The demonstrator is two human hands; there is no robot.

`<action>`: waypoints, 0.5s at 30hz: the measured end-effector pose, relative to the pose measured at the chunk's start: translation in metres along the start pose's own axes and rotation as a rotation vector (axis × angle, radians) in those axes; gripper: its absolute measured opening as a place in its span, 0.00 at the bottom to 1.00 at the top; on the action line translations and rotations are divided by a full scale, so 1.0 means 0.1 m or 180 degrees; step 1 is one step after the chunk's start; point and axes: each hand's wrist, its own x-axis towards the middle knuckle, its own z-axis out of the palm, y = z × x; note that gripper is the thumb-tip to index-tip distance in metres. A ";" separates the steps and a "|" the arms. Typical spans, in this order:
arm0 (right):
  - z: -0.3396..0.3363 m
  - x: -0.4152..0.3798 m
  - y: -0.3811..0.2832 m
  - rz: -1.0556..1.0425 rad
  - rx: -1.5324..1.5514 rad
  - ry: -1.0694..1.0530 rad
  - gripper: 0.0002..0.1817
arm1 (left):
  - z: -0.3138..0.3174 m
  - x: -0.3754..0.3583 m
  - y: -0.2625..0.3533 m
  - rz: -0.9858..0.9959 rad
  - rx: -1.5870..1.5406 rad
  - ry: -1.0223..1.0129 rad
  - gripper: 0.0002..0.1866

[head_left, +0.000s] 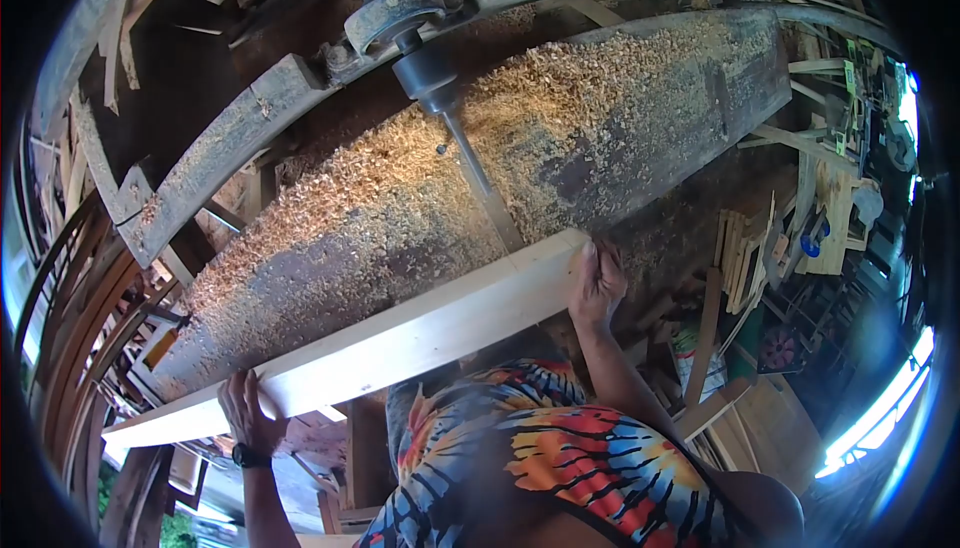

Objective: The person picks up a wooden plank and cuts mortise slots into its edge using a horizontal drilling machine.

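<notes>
Shavings-strewn table; left hand and right hand hold board, bit tip unclear.

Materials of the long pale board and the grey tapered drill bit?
Long pale board: likely solid softwood, smooth, unfinished; a small knot shows, with no visible coating.
Grey tapered drill bit: probably bare steel, dull grey sheen; exact alloy can't be told.
</notes>
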 end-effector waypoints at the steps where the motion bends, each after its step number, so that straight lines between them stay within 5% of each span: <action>1: 0.07 0.06 0.00 -0.0170 -0.0080 0.0064 0.13 | -0.02 0.04 0.02 -0.0057 -0.0008 -0.0046 0.48; 9: 0.42 0.57 -0.11 -0.0181 0.0086 0.0043 0.12 | -0.18 0.30 -0.02 -0.0296 0.0147 -0.0160 0.52; 15: 0.47 0.63 -0.17 -0.0098 0.0203 0.0030 0.13 | -0.19 0.32 -0.03 -0.0388 0.0276 -0.0248 0.44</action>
